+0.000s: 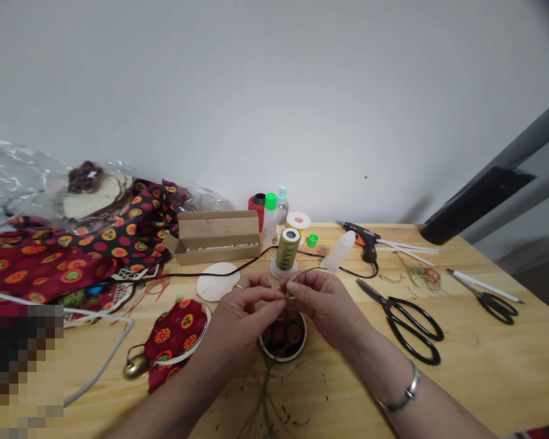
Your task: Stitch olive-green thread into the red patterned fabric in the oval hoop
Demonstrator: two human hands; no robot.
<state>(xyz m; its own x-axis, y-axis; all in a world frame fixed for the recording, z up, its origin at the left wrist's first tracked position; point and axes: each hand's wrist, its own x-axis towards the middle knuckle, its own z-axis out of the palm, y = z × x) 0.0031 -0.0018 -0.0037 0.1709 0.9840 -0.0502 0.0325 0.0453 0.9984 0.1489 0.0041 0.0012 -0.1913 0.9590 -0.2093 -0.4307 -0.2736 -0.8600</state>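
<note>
My left hand (249,308) and my right hand (322,302) meet at the middle of the table, each closed in a pinch. Between their fingertips is a thin olive cord (307,272), part of which loops over the right fingers. Directly below lies a round dark patterned fabric piece (281,341) with a pale rim, partly covered by my fingers. Green strands (266,396) trail from it towards the table's front edge. Just behind my hands stands a spool of olive thread (288,250). A red patterned fabric piece (176,329) with a brass bell (136,366) lies beside my left forearm.
Large black scissors (400,320) lie right of my hands, with smaller scissors (494,302) farther right. A glue gun (363,238), a white bottle (341,251) and an open cardboard box (217,244) are behind. Patterned cloth (96,244) heaps at left. A black cable (229,270) crosses the table.
</note>
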